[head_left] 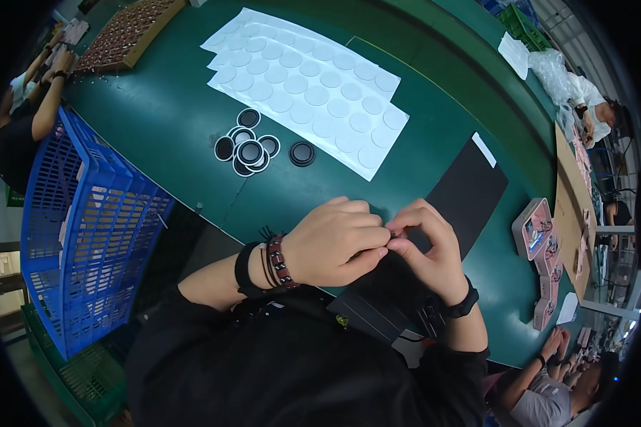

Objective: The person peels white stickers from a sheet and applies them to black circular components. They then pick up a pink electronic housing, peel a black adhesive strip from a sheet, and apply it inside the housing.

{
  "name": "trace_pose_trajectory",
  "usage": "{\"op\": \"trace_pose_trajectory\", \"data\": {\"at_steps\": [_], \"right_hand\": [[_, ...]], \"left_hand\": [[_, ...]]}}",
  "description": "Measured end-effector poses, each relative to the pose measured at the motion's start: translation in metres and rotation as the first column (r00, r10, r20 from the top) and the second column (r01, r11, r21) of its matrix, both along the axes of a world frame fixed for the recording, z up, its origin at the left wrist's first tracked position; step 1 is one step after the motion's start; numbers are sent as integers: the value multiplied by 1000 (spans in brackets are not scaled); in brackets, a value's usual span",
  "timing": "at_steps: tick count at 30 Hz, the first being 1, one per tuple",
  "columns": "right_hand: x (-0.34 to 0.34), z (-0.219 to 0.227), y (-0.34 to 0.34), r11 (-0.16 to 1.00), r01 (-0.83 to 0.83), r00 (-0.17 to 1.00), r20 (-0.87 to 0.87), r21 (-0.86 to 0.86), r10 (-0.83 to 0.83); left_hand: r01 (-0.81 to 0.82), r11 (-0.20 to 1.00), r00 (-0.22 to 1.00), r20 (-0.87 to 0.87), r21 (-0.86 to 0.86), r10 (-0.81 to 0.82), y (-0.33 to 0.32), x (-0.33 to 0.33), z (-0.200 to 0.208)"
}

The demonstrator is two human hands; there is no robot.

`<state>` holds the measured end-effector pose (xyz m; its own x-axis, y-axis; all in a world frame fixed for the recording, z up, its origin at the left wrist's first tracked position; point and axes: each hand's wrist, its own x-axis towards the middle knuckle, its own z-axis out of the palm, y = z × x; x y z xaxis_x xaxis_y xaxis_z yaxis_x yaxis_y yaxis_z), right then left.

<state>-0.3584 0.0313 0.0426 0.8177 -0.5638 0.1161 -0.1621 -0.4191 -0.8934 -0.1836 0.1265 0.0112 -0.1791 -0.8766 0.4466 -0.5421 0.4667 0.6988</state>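
Observation:
My left hand and my right hand meet fingertip to fingertip over the near edge of the green table. Both are closed, pinching something small and dark that the fingers mostly cover; I cannot make out what it is. Beyond my left hand lies a loose heap of round black discs with silvery rims. A single black round cap sits just right of the heap. Farther off are overlapping white sheets of round clear stickers. A black flat sheet with a white strip at its far end lies beyond my right hand.
A blue plastic crate stands at the table's left edge. Pink-edged trays with small parts lie at the right, beside a long cardboard piece. A brown box of small pieces is far left. Other people work left and right.

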Motion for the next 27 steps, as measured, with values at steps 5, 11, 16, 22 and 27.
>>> {"op": "trace_pose_trajectory", "data": {"at_steps": [5, 11, 16, 22, 27], "right_hand": [[19, -5, -8, 966, -71, 994, 58, -250, 88], [-15, -35, -26, 679, 117, 891, -225, -725, -394], [-56, -51, -64, 752, -12, 723, -526, -659, -449], [116, -15, -82, 944, -96, 953, -302, -317, -4], [193, -62, -105, 785, -132, 980, -198, -605, 13]], "left_hand": [[-93, 995, 993, 76, 33, 91, 6, 34, 9], [-552, 821, 829, -1, 147, 559, 14, 157, 22], [-415, 906, 880, 292, 88, 375, -10, 210, 37], [-96, 994, 891, 450, 52, 63, -69, 208, -26], [-100, 971, 887, 462, 218, -12, -77, 206, -22]]}}
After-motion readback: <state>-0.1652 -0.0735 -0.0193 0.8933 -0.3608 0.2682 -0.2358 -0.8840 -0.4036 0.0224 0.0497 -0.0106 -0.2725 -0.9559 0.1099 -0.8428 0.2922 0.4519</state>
